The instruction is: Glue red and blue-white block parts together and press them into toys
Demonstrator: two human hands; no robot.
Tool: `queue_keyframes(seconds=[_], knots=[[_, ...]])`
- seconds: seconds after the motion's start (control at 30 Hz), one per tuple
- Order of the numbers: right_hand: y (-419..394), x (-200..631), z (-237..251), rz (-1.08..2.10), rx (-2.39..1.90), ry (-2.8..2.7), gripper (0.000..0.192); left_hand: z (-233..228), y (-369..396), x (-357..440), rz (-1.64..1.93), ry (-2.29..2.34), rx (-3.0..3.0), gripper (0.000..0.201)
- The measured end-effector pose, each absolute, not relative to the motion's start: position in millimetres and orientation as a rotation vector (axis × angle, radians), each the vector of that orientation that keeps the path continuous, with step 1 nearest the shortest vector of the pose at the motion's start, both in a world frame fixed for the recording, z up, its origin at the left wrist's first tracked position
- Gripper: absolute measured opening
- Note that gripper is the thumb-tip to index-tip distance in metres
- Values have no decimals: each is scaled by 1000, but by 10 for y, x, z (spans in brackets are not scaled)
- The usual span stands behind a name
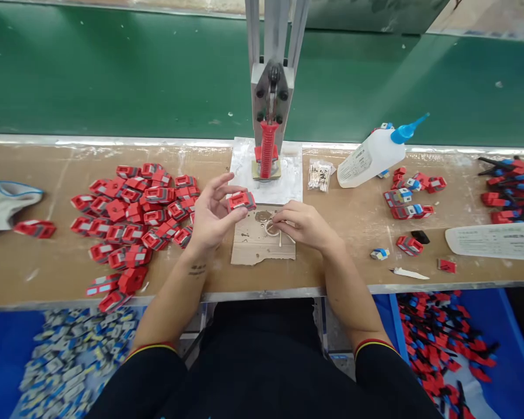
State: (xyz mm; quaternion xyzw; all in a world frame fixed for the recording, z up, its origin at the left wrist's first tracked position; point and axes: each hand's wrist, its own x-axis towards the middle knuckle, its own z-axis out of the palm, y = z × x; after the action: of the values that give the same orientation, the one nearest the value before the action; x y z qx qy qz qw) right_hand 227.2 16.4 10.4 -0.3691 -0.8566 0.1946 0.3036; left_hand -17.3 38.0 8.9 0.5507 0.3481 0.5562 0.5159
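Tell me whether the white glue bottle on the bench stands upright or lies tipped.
Tipped. The glue bottle lies on its side on the bench, its blue nozzle pointing up and to the right.

The left hand (209,218) is holding a red part (241,201) up between fingertips and thumb. The right hand (303,224) is pinching a cotton swab (280,237) over a cardboard scrap (257,247) on the desk (332,267). A pile of red parts (135,218) is lying just left, and a glue bottle (373,154) is lying to the right of the press (269,116).
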Motion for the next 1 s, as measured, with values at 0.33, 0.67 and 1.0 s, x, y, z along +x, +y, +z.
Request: queue_keyframes(seconds=[0.33, 0.67, 1.0], knots=[[152, 2186, 90, 693, -878, -2295, 14, -90, 324, -192, 1334, 955, 1388, 49], [160, 2362, 273, 736, -996, -2138, 13, -107, 285, -150, 1338, 945, 1505, 47], [90, 2054, 270, 547, -873, -1338, 29, -40, 158, -25, 1374, 922, 1769, 34]])
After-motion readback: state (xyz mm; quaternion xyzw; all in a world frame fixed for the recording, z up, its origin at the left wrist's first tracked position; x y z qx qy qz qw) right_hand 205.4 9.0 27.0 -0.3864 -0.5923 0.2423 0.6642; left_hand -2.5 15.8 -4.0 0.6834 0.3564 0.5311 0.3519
